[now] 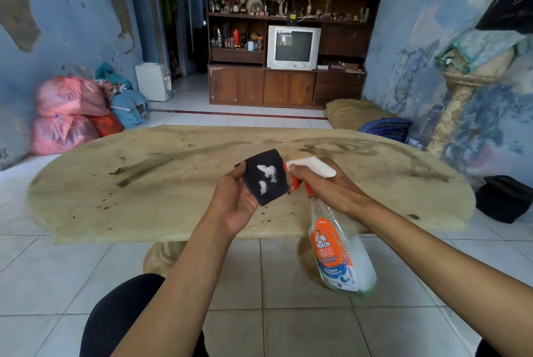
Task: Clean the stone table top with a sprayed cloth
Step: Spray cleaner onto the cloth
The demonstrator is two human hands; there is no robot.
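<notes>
Spray bottle (340,247) nozzle toward cloth (266,176)

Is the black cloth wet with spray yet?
Yes. White foam blobs sit on the cloth, held by the left hand, facing the spray bottle's nozzle.

Above the pale stone tabletop (144,183), smeared with dark streaks and spots, the left hand (235,201) holds a dark cloth (265,176) bearing white foam patches. The right hand (323,183) grips the trigger of a spray bottle (337,247), its nozzle just beside the cloth.
</notes>
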